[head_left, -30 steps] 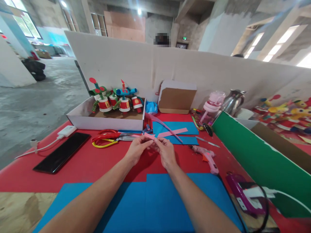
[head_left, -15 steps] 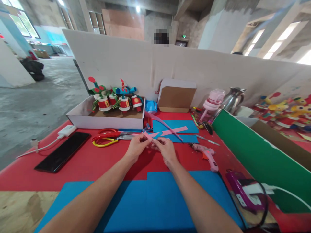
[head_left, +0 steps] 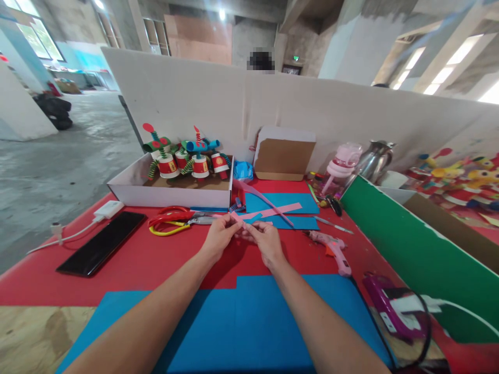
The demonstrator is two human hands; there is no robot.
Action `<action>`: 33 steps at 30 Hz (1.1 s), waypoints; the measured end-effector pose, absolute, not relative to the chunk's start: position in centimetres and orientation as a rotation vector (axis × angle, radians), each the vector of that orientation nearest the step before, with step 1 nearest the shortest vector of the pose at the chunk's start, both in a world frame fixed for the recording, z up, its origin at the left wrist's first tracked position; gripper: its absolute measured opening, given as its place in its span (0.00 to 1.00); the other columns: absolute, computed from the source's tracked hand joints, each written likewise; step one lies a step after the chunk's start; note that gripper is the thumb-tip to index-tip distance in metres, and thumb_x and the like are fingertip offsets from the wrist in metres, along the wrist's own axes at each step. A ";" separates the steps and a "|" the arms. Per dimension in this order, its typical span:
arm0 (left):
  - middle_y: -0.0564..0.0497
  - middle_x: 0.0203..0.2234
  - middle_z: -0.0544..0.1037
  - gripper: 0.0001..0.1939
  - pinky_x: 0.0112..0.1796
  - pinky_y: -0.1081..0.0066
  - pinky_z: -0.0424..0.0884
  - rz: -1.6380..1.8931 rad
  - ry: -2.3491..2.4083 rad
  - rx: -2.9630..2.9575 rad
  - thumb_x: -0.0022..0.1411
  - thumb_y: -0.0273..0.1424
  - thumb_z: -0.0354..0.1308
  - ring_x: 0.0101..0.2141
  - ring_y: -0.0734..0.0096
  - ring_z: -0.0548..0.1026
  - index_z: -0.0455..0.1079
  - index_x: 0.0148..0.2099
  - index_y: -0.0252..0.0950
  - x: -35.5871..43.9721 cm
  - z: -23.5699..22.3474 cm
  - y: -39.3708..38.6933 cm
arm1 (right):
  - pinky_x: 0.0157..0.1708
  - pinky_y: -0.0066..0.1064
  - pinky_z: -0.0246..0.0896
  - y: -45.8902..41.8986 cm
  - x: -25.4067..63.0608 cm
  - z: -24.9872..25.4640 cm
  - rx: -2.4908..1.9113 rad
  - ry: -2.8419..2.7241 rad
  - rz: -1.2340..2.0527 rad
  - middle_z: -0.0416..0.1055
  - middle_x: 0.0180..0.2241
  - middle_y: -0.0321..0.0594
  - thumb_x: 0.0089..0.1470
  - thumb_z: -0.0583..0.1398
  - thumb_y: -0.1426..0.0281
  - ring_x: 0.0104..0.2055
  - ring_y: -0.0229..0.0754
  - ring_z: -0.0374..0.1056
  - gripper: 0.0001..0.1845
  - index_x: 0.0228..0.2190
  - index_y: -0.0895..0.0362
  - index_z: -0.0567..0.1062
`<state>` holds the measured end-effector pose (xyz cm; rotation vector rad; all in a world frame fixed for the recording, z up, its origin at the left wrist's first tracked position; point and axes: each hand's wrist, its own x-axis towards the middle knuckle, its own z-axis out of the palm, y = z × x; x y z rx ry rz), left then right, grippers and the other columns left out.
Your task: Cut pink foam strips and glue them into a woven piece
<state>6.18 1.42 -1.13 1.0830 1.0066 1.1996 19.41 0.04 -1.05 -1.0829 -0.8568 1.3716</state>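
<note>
Close together over the red table covering, my left hand (head_left: 220,236) and my right hand (head_left: 265,240) pinch paper strips between thumbs and fingers. A pink paper strip (head_left: 237,218) shows at the left fingertips, and a blue paper strip (head_left: 254,218) sticks out above the right thumb. How the two strips are joined is too small to tell. Just beyond the hands lie a longer pink strip (head_left: 288,208), a curved pink strip (head_left: 265,200) and blue paper pieces (head_left: 304,223). Scissors (head_left: 171,221) with red and yellow handles rest left of my left hand.
A pink glue gun (head_left: 331,249) lies right of my hands. A black phone (head_left: 102,244) is at left. Behind stands a white box (head_left: 171,196) with paper-cup figures (head_left: 199,166). Blue sheets (head_left: 195,327) cover the front; a green panel (head_left: 413,249) borders the right.
The pink strip between my fingertips has shifted slightly, and the blue strip now points more to the right. Both hands stay in nearly the same place.
</note>
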 end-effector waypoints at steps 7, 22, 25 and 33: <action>0.53 0.21 0.75 0.19 0.26 0.74 0.67 1.194 1.020 1.065 0.41 0.43 0.71 0.23 0.75 0.70 0.71 0.28 0.34 6.5 -0.7 1.2 | 0.36 0.39 0.75 0.0 19.2 -1.3 -1.043 -0.803 1.346 0.77 0.22 0.37 0.34 0.73 0.61 0.26 0.43 0.76 0.17 0.22 0.58 0.74; 0.54 0.17 0.73 0.17 0.22 0.74 0.64 1.163 1.093 1.152 0.42 0.43 0.69 0.19 0.75 0.67 0.72 0.23 0.35 6.2 -1.4 1.7 | 0.32 0.33 0.73 0.2 19.3 -1.3 -1.162 -0.898 1.333 0.75 0.19 0.38 0.30 0.73 0.57 0.23 0.39 0.72 0.19 0.17 0.58 0.76; 0.53 0.18 0.74 0.18 0.22 0.75 0.63 1.171 1.072 1.119 0.43 0.44 0.69 0.20 0.75 0.67 0.74 0.27 0.34 6.2 -1.3 1.6 | 0.32 0.33 0.72 0.3 19.5 -1.3 -1.171 -0.867 1.303 0.76 0.20 0.38 0.32 0.73 0.59 0.24 0.40 0.73 0.18 0.18 0.58 0.76; 0.54 0.18 0.74 0.19 0.23 0.74 0.67 1.196 1.052 1.072 0.40 0.43 0.71 0.20 0.75 0.69 0.71 0.25 0.34 6.4 -0.5 1.2 | 0.29 0.33 0.71 0.3 19.7 -1.4 -1.145 -0.898 1.397 0.75 0.18 0.38 0.28 0.75 0.60 0.22 0.41 0.72 0.19 0.18 0.59 0.75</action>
